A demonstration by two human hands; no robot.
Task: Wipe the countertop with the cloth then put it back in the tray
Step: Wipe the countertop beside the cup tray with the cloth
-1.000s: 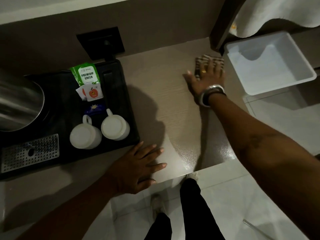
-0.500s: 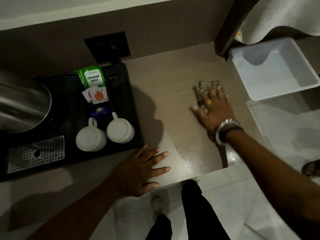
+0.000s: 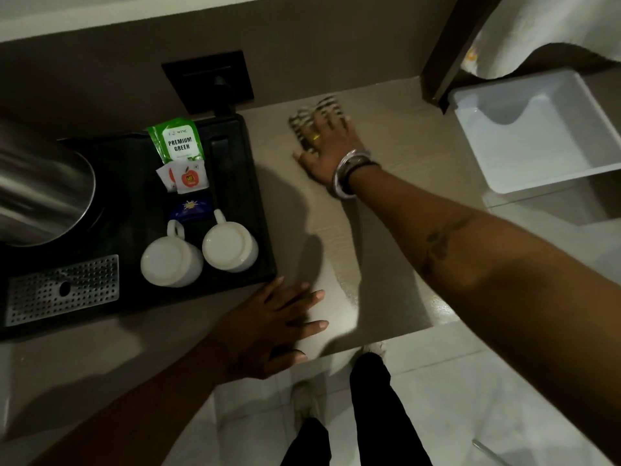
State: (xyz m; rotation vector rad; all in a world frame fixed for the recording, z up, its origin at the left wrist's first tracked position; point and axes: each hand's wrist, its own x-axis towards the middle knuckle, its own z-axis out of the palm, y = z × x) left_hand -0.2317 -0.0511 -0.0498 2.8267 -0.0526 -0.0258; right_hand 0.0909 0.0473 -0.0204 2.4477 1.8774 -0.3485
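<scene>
Cloth (image 3: 311, 116) lies pinned under the right hand (image 3: 324, 148), fingers spread flat; left hand (image 3: 268, 326) rests open-palmed on the tabletop (image 3: 386, 230).

**Surfaces and finishes at the counter**

The countertop (image 3: 386, 230) shows a pale wood-grain finish, glossy and wet-looking near its front edge. The striped cloth (image 3: 314, 111) looks soft and woven, though blurred. The white tray (image 3: 537, 176) is smooth plastic. The kettle (image 3: 40, 193) is brushed metal, the drip grate (image 3: 64, 289) perforated metal. Two mugs (image 3: 201, 253) look like glazed ceramic; the black service tray (image 3: 248, 183) is matt.
</scene>
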